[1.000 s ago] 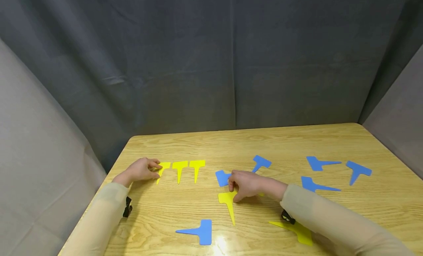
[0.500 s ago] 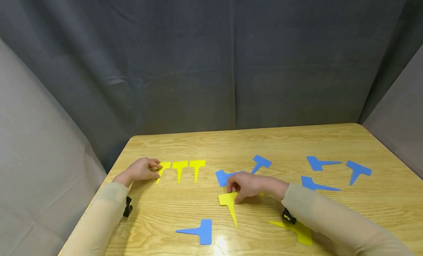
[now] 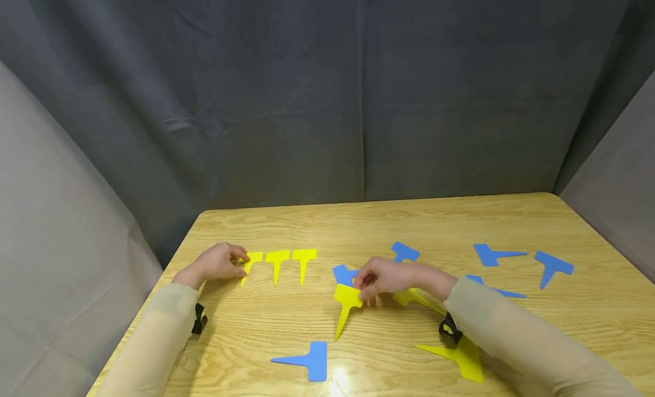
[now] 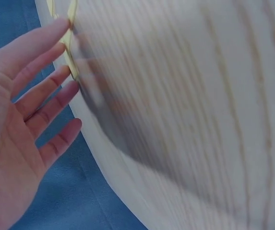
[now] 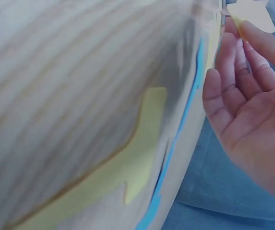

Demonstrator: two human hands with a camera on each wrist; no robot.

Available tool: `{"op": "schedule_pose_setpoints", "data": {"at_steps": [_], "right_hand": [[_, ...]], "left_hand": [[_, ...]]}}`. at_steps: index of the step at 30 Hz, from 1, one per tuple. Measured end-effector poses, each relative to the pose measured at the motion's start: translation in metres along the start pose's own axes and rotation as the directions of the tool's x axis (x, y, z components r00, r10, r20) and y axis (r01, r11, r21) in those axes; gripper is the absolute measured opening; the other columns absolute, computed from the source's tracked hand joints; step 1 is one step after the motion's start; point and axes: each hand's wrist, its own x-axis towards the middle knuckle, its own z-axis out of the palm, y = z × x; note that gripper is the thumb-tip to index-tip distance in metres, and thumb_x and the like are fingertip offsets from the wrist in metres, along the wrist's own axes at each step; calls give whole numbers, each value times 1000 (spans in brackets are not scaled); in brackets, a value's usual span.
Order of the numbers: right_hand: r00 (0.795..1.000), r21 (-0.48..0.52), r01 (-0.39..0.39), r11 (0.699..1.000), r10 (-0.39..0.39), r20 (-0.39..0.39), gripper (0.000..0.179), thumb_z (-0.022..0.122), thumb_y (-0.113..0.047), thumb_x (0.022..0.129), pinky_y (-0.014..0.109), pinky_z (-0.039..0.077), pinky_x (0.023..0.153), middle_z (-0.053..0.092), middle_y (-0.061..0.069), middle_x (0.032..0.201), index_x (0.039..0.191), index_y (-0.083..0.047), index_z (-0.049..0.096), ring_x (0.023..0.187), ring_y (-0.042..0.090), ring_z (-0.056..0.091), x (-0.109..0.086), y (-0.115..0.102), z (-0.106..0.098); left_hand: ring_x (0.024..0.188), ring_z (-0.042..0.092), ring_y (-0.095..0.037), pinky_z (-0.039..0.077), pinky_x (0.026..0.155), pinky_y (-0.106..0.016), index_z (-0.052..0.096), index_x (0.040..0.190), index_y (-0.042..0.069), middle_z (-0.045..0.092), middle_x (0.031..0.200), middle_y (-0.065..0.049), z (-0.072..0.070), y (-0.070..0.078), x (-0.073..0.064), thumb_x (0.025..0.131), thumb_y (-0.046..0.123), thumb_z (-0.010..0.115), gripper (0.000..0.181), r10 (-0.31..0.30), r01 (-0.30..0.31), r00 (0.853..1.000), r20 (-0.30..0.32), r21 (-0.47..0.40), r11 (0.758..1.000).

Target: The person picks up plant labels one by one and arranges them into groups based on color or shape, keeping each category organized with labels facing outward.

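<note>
My right hand (image 3: 386,276) pinches a yellow T-shaped plant label (image 3: 348,296) by the side of its head, thumb against it; the label's spike points down toward me. In the right wrist view the held label (image 5: 256,17) shows at the top right. My left hand (image 3: 217,261) rests at the left end of a row of three yellow plant labels, its fairly straight fingertips touching the leftmost label (image 3: 254,257). From the left wrist the fingers (image 4: 51,103) appear spread beside that label's edge. A blue plant label (image 3: 344,273) is partly hidden behind the right hand.
Two more yellow labels lie under the right forearm, one near the wrist (image 3: 406,296) and one closer to me (image 3: 469,363). A blue label (image 3: 317,362) lies at the front. Several blue labels, one at the far right (image 3: 554,265), are scattered over the wooden table (image 3: 230,351).
My right hand has lifted the yellow label off the table, and its spike has swung from pointing right to pointing left. The left hand has stayed at the row's left end.
</note>
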Motion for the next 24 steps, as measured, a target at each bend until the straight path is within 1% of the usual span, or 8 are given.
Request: {"op": "schedule_pose_setpoints", "data": {"at_steps": [5,8,9,11,15,17,21,24], "right_hand": [[998,4,33,999,-33,-61,12,63,-2,93,28,50,67,66,3,85,101,3,70,72,20,57,2,-4,-10],[994,20,51,999,-48,-93,14,61,0,94,28,49,66,65,14,83,105,5,68,71,24,55,6,-4,-17],[994,31,53,998,-49,-100,14,61,1,94,31,50,66,64,18,83,105,6,67,70,29,56,7,-4,-19],[992,34,50,998,-45,-119,15,61,1,93,35,51,67,64,19,82,106,7,66,70,33,55,10,-3,-25],[986,14,42,999,-39,-163,16,60,0,94,46,52,69,65,17,82,107,7,65,71,41,56,17,-2,-38],[980,-1,36,999,-35,-198,15,59,0,95,43,52,68,65,17,82,107,8,65,71,38,56,23,2,-44],[960,0,0,1000,0,-280,16,58,3,94,50,53,71,64,16,84,107,10,63,74,42,58,34,10,-54],[939,-1,-34,999,31,-343,16,58,4,94,54,52,75,64,14,86,109,11,62,76,41,61,43,13,-60]], "left_hand": [[109,58,-32,46,94,-47,73,112,6,61,124,-14,0,2,2,77,18,84,39,10,-10,1000,-1,-11,1000],[112,56,-36,45,96,-48,73,111,3,60,124,-16,0,2,2,77,17,83,37,35,-35,999,4,-7,999],[114,55,-36,44,97,-48,74,110,3,60,124,-16,1,2,2,78,17,83,37,40,-40,999,5,-5,999],[115,54,-37,44,97,-49,74,110,3,60,123,-16,1,2,2,78,17,83,36,47,-47,999,7,-1,999],[114,54,-37,43,98,-49,74,110,3,60,123,-16,1,4,2,79,16,82,35,66,-66,998,2,15,998],[114,55,-37,43,98,-49,74,110,2,60,123,-17,1,5,2,79,15,82,35,75,-75,997,-1,17,997],[113,55,-38,44,97,-49,74,109,2,60,122,-17,3,6,2,79,15,81,34,84,-84,996,-1,9,996],[112,55,-38,44,96,-49,74,109,2,60,122,-17,3,5,1,79,15,81,33,82,-82,997,0,5,997]]}}
